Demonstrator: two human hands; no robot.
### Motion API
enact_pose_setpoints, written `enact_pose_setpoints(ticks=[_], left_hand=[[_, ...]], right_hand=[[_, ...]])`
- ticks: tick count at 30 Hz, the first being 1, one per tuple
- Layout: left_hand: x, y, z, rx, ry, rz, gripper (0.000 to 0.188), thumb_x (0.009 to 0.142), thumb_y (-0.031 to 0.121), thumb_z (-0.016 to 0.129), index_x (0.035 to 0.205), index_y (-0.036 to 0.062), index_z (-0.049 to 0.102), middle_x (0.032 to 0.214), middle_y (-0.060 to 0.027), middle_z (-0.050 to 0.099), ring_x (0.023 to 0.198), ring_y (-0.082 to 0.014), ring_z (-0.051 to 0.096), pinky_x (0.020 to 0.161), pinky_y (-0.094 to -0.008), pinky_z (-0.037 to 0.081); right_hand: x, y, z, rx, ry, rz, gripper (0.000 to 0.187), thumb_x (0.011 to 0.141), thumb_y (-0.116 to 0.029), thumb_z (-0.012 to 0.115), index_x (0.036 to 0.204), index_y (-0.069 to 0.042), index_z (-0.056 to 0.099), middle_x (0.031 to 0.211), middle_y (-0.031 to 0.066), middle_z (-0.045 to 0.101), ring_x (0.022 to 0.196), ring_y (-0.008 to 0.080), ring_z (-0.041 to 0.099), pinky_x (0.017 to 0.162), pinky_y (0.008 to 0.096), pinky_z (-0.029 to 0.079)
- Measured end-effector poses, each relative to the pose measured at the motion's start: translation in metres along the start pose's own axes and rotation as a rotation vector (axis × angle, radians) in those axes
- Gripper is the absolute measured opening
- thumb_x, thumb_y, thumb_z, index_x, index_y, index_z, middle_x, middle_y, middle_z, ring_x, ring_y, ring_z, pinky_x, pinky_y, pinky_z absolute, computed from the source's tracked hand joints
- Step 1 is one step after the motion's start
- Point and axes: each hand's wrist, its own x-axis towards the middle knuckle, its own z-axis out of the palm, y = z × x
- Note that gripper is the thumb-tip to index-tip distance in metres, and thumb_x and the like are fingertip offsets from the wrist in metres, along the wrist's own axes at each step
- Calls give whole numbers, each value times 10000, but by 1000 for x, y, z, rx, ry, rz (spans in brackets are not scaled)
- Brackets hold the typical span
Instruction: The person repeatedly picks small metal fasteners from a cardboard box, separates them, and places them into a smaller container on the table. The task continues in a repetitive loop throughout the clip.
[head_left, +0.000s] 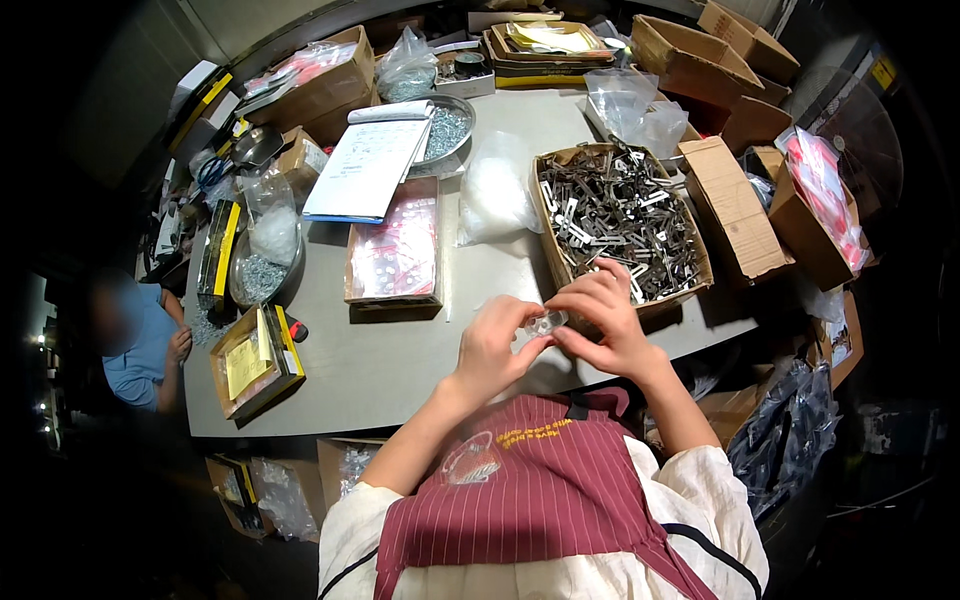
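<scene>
Both hands meet over the near edge of the table, just in front of a carton of metal brackets (620, 215). My left hand (492, 342) is closed on one side of a small clear plastic piece (546, 322) with a few round marks. On its other side, my right hand (606, 325) grips the same piece between thumb and fingers. Whether it is a bag or a rigid part is too small to tell. The brackets, dark and silvery with slots, lie heaped in the open carton beyond my right hand.
Left of the brackets lie a clear bag of white pieces (497, 195) and a box of small packets (395, 255), with a notepad (370, 160) overlapping it. Metal bowls of screws (262, 278) stand further left. Cartons (735, 210) crowd the right side. Another person (140, 340) is at far left.
</scene>
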Motion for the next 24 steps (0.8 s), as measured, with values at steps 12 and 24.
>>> enact_pose_setpoints(ticks=[12, 24], left_hand=[[48, -18, 11, -41, 29, 47, 371, 782, 138, 851, 1081, 22, 665, 917, -116, 629, 831, -285, 609, 706, -387, 515], [42, -44, 3, -8, 83, -63, 387, 813, 133, 811, 1151, 15, 666, 1015, -129, 647, 901, -268, 653, 730, -339, 559]], right_hand=[[88, 211, 28, -651, -173, 427, 229, 861, -189, 696, 968, 10, 653, 951, 224, 688, 832, 406, 704, 735, 498, 575], [96, 91, -6, 298, 77, 451, 138, 894, -146, 755, 884, -8, 744, 820, 60, 688, 751, 125, 635, 672, 281, 485]])
